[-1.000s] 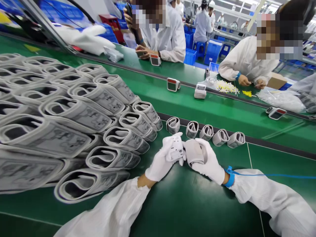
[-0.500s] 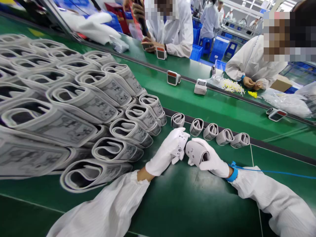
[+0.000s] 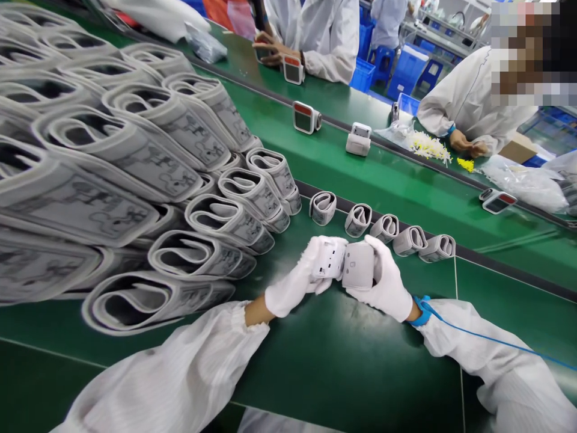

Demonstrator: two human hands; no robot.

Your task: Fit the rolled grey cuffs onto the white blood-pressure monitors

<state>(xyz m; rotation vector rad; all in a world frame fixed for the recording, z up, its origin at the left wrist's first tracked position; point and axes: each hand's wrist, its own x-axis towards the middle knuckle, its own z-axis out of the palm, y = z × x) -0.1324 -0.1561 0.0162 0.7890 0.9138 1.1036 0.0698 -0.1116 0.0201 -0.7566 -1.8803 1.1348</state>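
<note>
White gloves covered both hands, and the left hand [image 3: 301, 281] was wrapped around a small white blood-pressure monitor [image 3: 328, 260] while the right hand [image 3: 386, 284] was wrapped around a pale grey rolled cuff [image 3: 359, 266]. Monitor and cuff touched side by side, forming one short block whose long axis ran across the person's front, roughly parallel to a row of five small rolled cuffs [image 3: 384, 228] and just on the near side of it. The monitor lay on the left of the join and the cuff on the right, so each hand was nearest its own piece. Neither grip was open: each was closed snugly, with the fingers curled over its piece, and the pair was held just above the green tabletop [image 3: 342, 361]. A blue wrist strap [image 3: 422, 311] circled the right wrist, just behind that hand, and its blue cord [image 3: 491, 340] trailed off to the right of the row. A large stack of bigger folded grey cuffs [image 3: 126, 156] lay to the left of the row, and beyond it, across a dark belt rail [image 3: 383, 210], stood a monitor with a red-topped display [image 3: 305, 117] and a white unit [image 3: 358, 139]
</note>
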